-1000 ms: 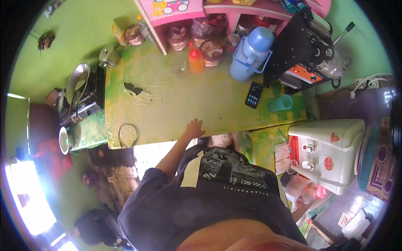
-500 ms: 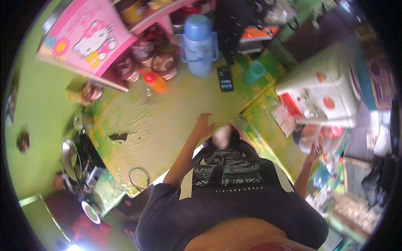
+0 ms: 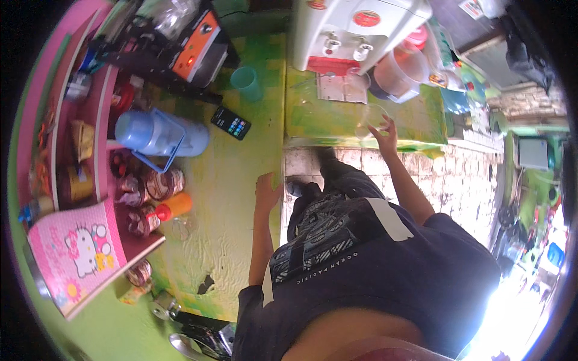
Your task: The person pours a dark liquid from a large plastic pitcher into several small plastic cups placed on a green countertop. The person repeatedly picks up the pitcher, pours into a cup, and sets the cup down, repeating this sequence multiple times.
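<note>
Toward the wearer from the phone (image 3: 231, 123), a bare stretch of the counter (image 3: 233, 180) leaves passage, with the left hand (image 3: 267, 191) on its right side. A bare strip also runs right of the phone. Just left of the phone, the thermos (image 3: 162, 133) blocks the way; left and nearer than the phone, the bottle (image 3: 174, 206) does. The green cup (image 3: 247, 83) stands just beyond the phone, the machine (image 3: 192, 54) farther beyond. Well right of the phone, the dispenser (image 3: 361, 21) and tub (image 3: 400, 71) obstruct.
</note>
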Demonstrator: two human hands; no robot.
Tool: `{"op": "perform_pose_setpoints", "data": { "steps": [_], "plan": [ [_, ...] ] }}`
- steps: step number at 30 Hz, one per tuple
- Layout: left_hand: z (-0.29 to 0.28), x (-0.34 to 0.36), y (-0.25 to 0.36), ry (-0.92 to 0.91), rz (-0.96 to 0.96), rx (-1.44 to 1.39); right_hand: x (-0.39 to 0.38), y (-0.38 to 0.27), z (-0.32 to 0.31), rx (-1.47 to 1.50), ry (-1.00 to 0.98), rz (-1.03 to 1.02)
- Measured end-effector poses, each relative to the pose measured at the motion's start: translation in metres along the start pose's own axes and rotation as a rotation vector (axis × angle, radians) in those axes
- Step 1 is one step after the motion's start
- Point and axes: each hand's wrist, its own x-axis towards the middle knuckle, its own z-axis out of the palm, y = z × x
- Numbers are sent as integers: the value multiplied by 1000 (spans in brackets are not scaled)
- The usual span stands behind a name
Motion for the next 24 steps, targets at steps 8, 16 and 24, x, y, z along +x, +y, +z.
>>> {"op": "perform_pose_setpoints", "data": {
  "steps": [8,16,24],
  "plan": [
    [-28,12,23,124,-83,-51,41,25,12,-59,-83,93],
    [9,44,63,99,-200,-126,68,51,30,51,-285,36],
    [65,119,86,297,-278,-285,78,60,-30,10,-67,145]
  ]
}}
